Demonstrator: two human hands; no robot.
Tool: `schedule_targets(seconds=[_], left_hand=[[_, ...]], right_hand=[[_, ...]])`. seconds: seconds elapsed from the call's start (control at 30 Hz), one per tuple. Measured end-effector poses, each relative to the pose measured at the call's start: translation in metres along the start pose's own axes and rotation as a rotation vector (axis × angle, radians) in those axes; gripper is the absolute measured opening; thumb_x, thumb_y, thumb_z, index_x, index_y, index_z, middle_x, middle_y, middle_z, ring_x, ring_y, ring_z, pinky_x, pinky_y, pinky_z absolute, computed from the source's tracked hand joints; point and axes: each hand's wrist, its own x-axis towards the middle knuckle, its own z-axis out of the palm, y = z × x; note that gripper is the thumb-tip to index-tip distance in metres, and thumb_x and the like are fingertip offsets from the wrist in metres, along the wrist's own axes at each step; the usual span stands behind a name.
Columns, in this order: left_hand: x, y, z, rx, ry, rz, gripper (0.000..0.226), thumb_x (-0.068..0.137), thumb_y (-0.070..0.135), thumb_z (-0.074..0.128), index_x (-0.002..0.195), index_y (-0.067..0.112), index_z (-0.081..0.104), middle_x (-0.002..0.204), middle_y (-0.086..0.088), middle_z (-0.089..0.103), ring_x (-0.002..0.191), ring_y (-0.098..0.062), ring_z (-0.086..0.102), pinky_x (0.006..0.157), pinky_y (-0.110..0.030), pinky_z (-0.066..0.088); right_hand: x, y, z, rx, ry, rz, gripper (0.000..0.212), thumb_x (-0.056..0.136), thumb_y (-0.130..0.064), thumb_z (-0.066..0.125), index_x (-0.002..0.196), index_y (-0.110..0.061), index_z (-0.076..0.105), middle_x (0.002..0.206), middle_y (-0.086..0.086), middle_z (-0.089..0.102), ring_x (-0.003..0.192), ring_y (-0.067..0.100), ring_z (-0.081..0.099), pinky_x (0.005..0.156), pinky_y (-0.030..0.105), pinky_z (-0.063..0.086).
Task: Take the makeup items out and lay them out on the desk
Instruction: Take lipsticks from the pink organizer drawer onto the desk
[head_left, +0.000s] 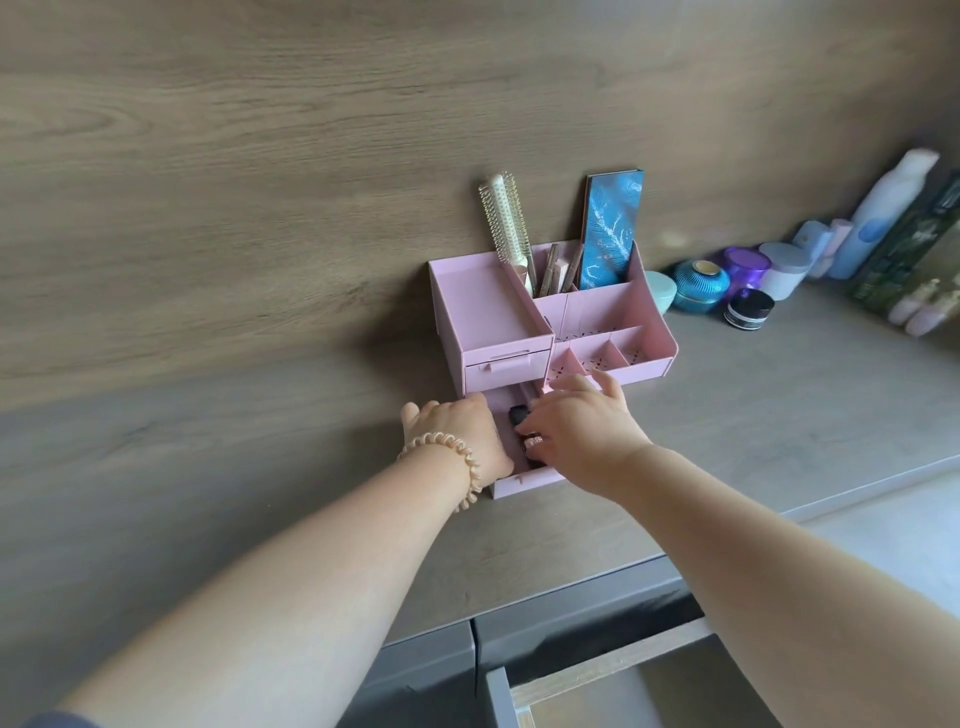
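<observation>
Drawer (519, 480): pulled far out; could tip off its runners.
Left hand (460, 434): steadies its side, fingers hidden.
Right hand (582, 431): fingers curled over dark items (518, 415); grip unclear, may fumble them.

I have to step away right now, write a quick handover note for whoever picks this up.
Left hand rests at the left side of the pink organizer's pulled-out lower drawer; grip unclear.
Right hand reaches into that drawer, fingers on small dark items; grip unclear.
Hairbrush, pencils and blue palette stand in the organizer's back compartments.
Done: lower drawer opened. Nothing appears laid out on the desk yet.
Left: everything, upper drawer included.
</observation>
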Motion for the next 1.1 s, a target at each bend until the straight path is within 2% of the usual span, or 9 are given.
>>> schedule_targets(seconds=[0.1, 0.23, 0.47, 0.57, 0.63, 0.7, 0.77, 0.9, 1.1], left_hand=[[0.001, 0.0, 0.005, -0.048, 0.024, 0.003, 0.014, 0.074, 0.032, 0.048, 0.085, 0.024, 0.045, 0.085, 0.001, 0.065, 0.093, -0.027, 0.054, 0.08, -0.038, 0.026], [0.003, 0.0, 0.008, -0.062, 0.021, 0.014, 0.018, 0.075, 0.037, 0.044, 0.086, 0.023, 0.043, 0.085, 0.0, 0.065, 0.086, -0.027, 0.049, 0.078, -0.038, 0.024], [-0.002, 0.002, 0.01, -0.073, 0.156, 0.011, 0.027, 0.067, 0.041, 0.058, 0.083, 0.026, 0.042, 0.082, 0.004, 0.063, 0.088, -0.025, 0.051, 0.078, -0.037, 0.028], [-0.005, 0.002, 0.014, -0.134, 0.277, 0.016, 0.014, 0.072, 0.033, 0.049, 0.082, 0.025, 0.043, 0.068, 0.006, 0.063, 0.078, -0.025, 0.056, 0.077, -0.038, 0.031], [-0.009, 0.003, 0.012, -0.166, 0.369, 0.047, 0.009, 0.077, 0.029, 0.044, 0.083, 0.026, 0.04, 0.059, 0.006, 0.059, 0.071, -0.026, 0.057, 0.073, -0.038, 0.031], [-0.015, 0.002, 0.008, -0.221, 0.413, 0.072, 0.019, 0.074, 0.026, 0.05, 0.089, 0.028, 0.038, 0.059, 0.006, 0.059, 0.068, -0.026, 0.058, 0.072, -0.037, 0.033], [-0.028, 0.005, 0.001, -0.367, 0.4, 0.099, 0.039, 0.07, 0.02, 0.057, 0.101, 0.033, 0.037, 0.063, 0.005, 0.064, 0.069, -0.025, 0.063, 0.074, -0.036, 0.039], [-0.06, 0.027, -0.01, -0.768, 0.268, 0.195, 0.057, 0.074, 0.012, 0.066, 0.111, 0.043, 0.036, 0.079, 0.006, 0.068, 0.073, -0.021, 0.067, 0.069, -0.035, 0.054], [-0.09, 0.122, -0.01, -0.858, 0.101, 0.433, 0.052, 0.079, 0.012, 0.065, 0.117, 0.037, 0.039, 0.087, -0.001, 0.066, 0.077, -0.018, 0.065, 0.062, -0.024, 0.049]], right_hand=[[0.001, -0.002, 0.001, 0.047, 0.073, 0.121, 0.034, 0.079, -0.043, 0.062, 0.113, -0.038, 0.062, 0.101, -0.007, 0.064, 0.125, 0.018, 0.037, 0.111, 0.042, 0.009], [0.003, -0.011, 0.006, 0.006, 0.083, 0.175, 0.034, 0.077, -0.044, 0.06, 0.109, -0.033, 0.063, 0.092, -0.003, 0.066, 0.113, 0.02, 0.048, 0.112, 0.044, 0.01], [0.008, -0.03, 0.005, 0.054, 0.051, 0.299, 0.028, 0.071, -0.028, 0.06, 0.097, -0.021, 0.051, 0.081, 0.0, 0.058, 0.106, 0.025, 0.051, 0.113, 0.048, 0.004], [0.006, -0.034, 0.005, 0.066, 0.099, 0.369, 0.027, 0.068, -0.017, 0.059, 0.092, -0.019, 0.049, 0.073, -0.002, 0.051, 0.105, 0.028, 0.049, 0.112, 0.05, 0.004], [0.001, -0.033, 0.001, 0.087, 0.147, 0.403, 0.021, 0.07, -0.013, 0.055, 0.09, -0.019, 0.051, 0.079, -0.001, 0.054, 0.105, 0.028, 0.048, 0.11, 0.047, 0.009], [-0.002, -0.033, -0.005, 0.101, 0.179, 0.419, 0.021, 0.073, -0.011, 0.051, 0.091, -0.018, 0.057, 0.092, 0.001, 0.059, 0.107, 0.027, 0.046, 0.109, 0.046, 0.013], [-0.012, -0.032, -0.013, 0.126, 0.212, 0.457, 0.024, 0.075, -0.011, 0.048, 0.093, -0.02, 0.061, 0.098, 0.002, 0.058, 0.107, 0.027, 0.046, 0.108, 0.046, 0.014], [-0.051, -0.025, -0.024, 0.311, 0.334, 0.569, 0.022, 0.078, -0.018, 0.047, 0.092, -0.025, 0.062, 0.088, -0.003, 0.05, 0.095, 0.024, 0.05, 0.104, 0.044, 0.021], [-0.158, 0.024, -0.031, 0.505, 0.592, 0.858, 0.029, 0.079, -0.017, 0.053, 0.105, -0.028, 0.058, 0.103, -0.004, 0.058, 0.103, 0.017, 0.054, 0.107, 0.047, 0.025]])
